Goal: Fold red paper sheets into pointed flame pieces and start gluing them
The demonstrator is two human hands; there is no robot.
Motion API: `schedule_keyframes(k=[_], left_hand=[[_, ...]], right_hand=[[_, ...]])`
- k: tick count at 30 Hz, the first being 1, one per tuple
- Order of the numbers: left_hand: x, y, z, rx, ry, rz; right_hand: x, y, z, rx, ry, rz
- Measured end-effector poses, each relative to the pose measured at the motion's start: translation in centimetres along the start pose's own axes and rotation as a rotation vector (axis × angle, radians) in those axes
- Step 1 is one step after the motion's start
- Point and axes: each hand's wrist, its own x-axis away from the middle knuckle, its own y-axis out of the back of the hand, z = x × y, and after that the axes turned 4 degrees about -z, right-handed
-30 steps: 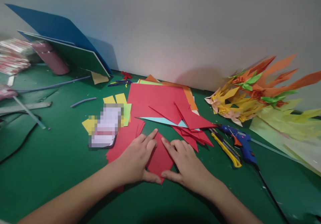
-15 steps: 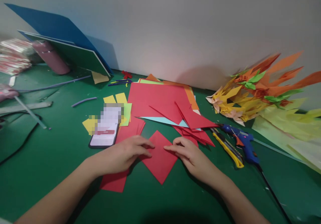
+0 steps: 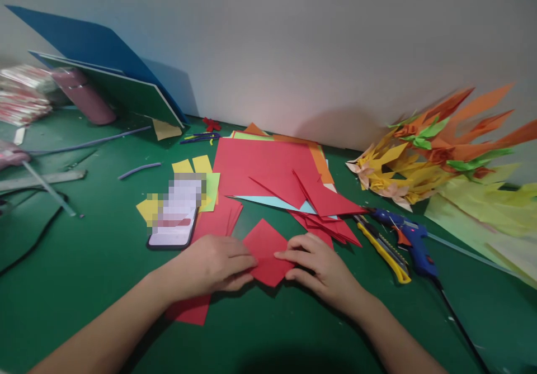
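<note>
A small red paper square point(image 3: 265, 251) lies on the green table point(image 3: 84, 284), folded so its near corner is turned up. My left hand point(image 3: 212, 265) grips its left side with fingers curled over the edge. My right hand point(image 3: 316, 262) pinches its right side, index finger pointing in along the fold. Both hands press the paper down. Under my left hand lie more red sheets point(image 3: 197, 301).
A phone point(image 3: 174, 220) lies left of the paper on yellow slips. Behind is a stack of red and orange sheets point(image 3: 268, 167). A yellow utility knife point(image 3: 384, 248) and blue glue gun point(image 3: 405, 240) lie to the right, with folded paper flowers point(image 3: 419, 161) beyond. Boards point(image 3: 104, 77) lean at the back left.
The red piece was opened out flat, then its near corner was folded up, so it looks shorter now. Both hands moved from its lower edges to its middle.
</note>
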Motion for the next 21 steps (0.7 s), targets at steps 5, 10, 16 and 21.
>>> schedule_keyframes(k=[5,10,16,21], left_hand=[[0.0,-0.1,0.0,-0.135,0.16,-0.026],[-0.1,-0.6,-0.1,-0.122,0.413,0.017],[-0.1,-1.6,-0.8,-0.174,0.502,-0.032],[-0.4,-1.5,-1.4,-0.146,0.563,0.078]], right_hand=[[-0.4,-0.1,0.2,0.028,-0.009,-0.109],[-0.6,-0.7,0.5,0.084,-0.114,-0.161],[-0.6,-1.2,0.6,0.109,-0.231,-0.176],[-0.7,-1.3,0.9,0.162,-0.204,-0.157]])
